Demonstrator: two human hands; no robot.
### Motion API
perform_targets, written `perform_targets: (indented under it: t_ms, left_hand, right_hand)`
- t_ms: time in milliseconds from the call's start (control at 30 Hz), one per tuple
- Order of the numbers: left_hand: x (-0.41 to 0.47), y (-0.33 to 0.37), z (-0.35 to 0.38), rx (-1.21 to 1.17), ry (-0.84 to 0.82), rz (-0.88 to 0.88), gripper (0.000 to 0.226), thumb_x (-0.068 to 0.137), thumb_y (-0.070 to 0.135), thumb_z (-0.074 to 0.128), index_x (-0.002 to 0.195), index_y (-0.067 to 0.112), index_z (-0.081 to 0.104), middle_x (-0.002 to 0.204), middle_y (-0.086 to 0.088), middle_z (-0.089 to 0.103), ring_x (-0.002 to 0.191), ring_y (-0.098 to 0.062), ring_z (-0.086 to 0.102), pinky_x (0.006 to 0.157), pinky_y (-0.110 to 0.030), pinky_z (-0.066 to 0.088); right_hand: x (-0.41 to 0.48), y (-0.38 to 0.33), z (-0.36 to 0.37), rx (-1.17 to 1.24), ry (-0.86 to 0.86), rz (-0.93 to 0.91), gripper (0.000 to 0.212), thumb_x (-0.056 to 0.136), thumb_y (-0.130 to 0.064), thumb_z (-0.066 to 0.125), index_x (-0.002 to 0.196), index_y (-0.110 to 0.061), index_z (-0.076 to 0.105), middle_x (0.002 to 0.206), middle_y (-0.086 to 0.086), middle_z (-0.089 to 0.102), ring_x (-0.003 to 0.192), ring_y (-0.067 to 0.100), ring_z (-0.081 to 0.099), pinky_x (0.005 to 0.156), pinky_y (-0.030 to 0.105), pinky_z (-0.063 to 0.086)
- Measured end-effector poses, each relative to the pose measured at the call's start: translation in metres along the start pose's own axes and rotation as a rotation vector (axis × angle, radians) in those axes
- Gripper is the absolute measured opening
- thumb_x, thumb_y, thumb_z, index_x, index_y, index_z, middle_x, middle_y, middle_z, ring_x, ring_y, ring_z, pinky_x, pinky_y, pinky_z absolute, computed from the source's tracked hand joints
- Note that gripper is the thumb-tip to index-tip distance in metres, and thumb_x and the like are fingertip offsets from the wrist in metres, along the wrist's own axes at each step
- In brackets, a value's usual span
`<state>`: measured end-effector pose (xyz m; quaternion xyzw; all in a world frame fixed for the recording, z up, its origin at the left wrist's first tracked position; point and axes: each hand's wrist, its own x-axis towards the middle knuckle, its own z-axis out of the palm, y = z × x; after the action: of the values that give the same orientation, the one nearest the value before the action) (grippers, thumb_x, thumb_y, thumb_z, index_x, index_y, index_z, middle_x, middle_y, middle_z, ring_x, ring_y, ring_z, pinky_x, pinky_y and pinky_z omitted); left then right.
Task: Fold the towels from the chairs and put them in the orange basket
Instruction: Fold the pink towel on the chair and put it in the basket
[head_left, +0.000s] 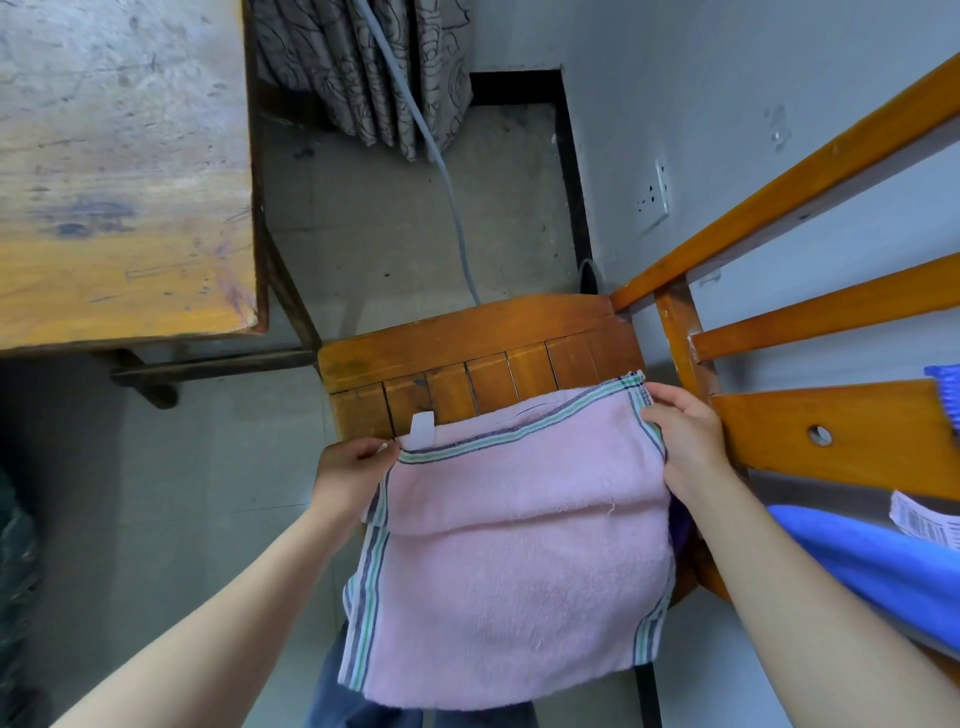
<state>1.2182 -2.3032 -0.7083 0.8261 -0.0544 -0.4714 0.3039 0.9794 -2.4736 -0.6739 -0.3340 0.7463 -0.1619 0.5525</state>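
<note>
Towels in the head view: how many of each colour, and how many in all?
pink towel: 1
blue towel: 1
Total: 2
A purple scrap under the pink one is too hidden to count.

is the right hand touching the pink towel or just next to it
Touching. The head view shows the right hand pinching the pink towel at its far right corner, curled over the striped edge with no gap.
</note>
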Motion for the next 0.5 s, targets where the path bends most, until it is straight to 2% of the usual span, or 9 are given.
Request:
perform_targets:
  t_ms: [100, 200, 233, 300, 333, 367, 433, 467, 500]
  left_hand:
    - [-0.002, 0.004, -0.009, 0.026, 0.034, 0.064, 0.006, 0.085, 0.005, 0.063, 0.088, 0.007, 0.068, 0.083, -0.007, 0.059, 0.077, -0.02, 0.052, 0.067, -0.026, 0.037]
    - [-0.001, 0.005, -0.023, -0.041, 0.094, 0.079, 0.018, 0.083, 0.001, 0.063, 0.1, 0.006, 0.069, 0.09, -0.007, 0.063, 0.081, -0.022, 0.057, 0.076, -0.029, 0.041]
    - [-0.001, 0.005, -0.028, -0.054, 0.096, 0.079, 0.017, 0.083, 0.0, 0.064, 0.098, 0.005, 0.069, 0.09, -0.009, 0.064, 0.081, -0.023, 0.057, 0.076, -0.031, 0.043]
    - [0.0, 0.004, -0.036, -0.06, 0.09, 0.083, 0.009, 0.082, -0.001, 0.064, 0.087, 0.003, 0.071, 0.086, -0.012, 0.065, 0.079, -0.025, 0.058, 0.079, -0.036, 0.045]
    - [-0.001, 0.005, -0.04, -0.062, 0.092, 0.092, 0.011, 0.082, -0.001, 0.064, 0.082, 0.007, 0.071, 0.084, -0.013, 0.066, 0.079, -0.026, 0.059, 0.08, -0.037, 0.045]
    - [-0.001, 0.007, -0.044, -0.065, 0.09, 0.108, 0.014, 0.081, -0.002, 0.063, 0.082, 0.01, 0.07, 0.082, -0.013, 0.067, 0.077, -0.025, 0.059, 0.08, -0.037, 0.046]
    - [-0.007, 0.012, -0.052, -0.076, 0.091, 0.151, 0.018, 0.081, -0.003, 0.063, 0.089, 0.011, 0.07, 0.07, -0.001, 0.07, 0.075, -0.023, 0.06, 0.081, -0.035, 0.047]
    - [-0.01, 0.015, -0.057, -0.081, 0.102, 0.169, 0.018, 0.081, -0.003, 0.064, 0.088, 0.012, 0.07, 0.063, 0.009, 0.07, 0.074, -0.022, 0.06, 0.081, -0.034, 0.047]
    - [-0.013, 0.018, -0.063, -0.088, 0.112, 0.183, 0.018, 0.081, -0.002, 0.064, 0.086, 0.014, 0.07, 0.061, 0.012, 0.07, 0.073, -0.02, 0.061, 0.08, -0.032, 0.048]
  right_hand:
    - [0.0, 0.0, 0.0, 0.008, -0.024, -0.011, 0.027, 0.089, -0.002, 0.055, 0.114, -0.009, 0.06, 0.1, 0.008, 0.064, 0.078, 0.014, 0.061, 0.063, 0.027, 0.051]
    - [0.002, 0.002, 0.0, -0.076, -0.054, -0.049, 0.035, 0.089, -0.023, 0.061, 0.123, -0.013, 0.054, 0.1, 0.001, 0.063, 0.085, 0.016, 0.061, 0.063, 0.025, 0.049]
    - [0.004, 0.004, 0.001, -0.122, -0.056, -0.058, 0.04, 0.089, -0.027, 0.061, 0.123, -0.007, 0.053, 0.106, 0.007, 0.063, 0.089, 0.021, 0.061, 0.068, 0.026, 0.048]
    - [0.003, 0.005, 0.004, -0.182, -0.079, -0.064, 0.052, 0.088, -0.031, 0.062, 0.114, 0.012, 0.052, 0.115, 0.033, 0.057, 0.089, 0.043, 0.058, 0.071, 0.032, 0.04]
    - [0.001, 0.005, 0.006, -0.2, -0.096, -0.062, 0.056, 0.087, -0.032, 0.063, 0.11, 0.018, 0.049, 0.115, 0.04, 0.051, 0.085, 0.05, 0.055, 0.07, 0.033, 0.036]
    - [0.0, 0.005, 0.007, -0.192, -0.11, -0.055, 0.056, 0.086, -0.03, 0.064, 0.108, 0.019, 0.049, 0.114, 0.042, 0.048, 0.079, 0.051, 0.052, 0.07, 0.034, 0.034]
    - [-0.003, -0.001, 0.007, -0.165, -0.124, -0.071, 0.037, 0.087, -0.024, 0.064, 0.095, 0.012, 0.061, 0.101, 0.033, 0.061, 0.072, 0.031, 0.054, 0.067, 0.032, 0.04]
    - [-0.006, -0.006, 0.006, -0.149, -0.132, -0.092, 0.023, 0.089, -0.021, 0.062, 0.085, 0.001, 0.065, 0.085, 0.02, 0.069, 0.069, 0.022, 0.057, 0.064, 0.029, 0.045]
    - [-0.01, -0.012, 0.003, -0.118, -0.136, -0.123, 0.019, 0.09, -0.018, 0.061, 0.075, -0.008, 0.063, 0.068, 0.005, 0.068, 0.064, 0.015, 0.058, 0.061, 0.025, 0.047]
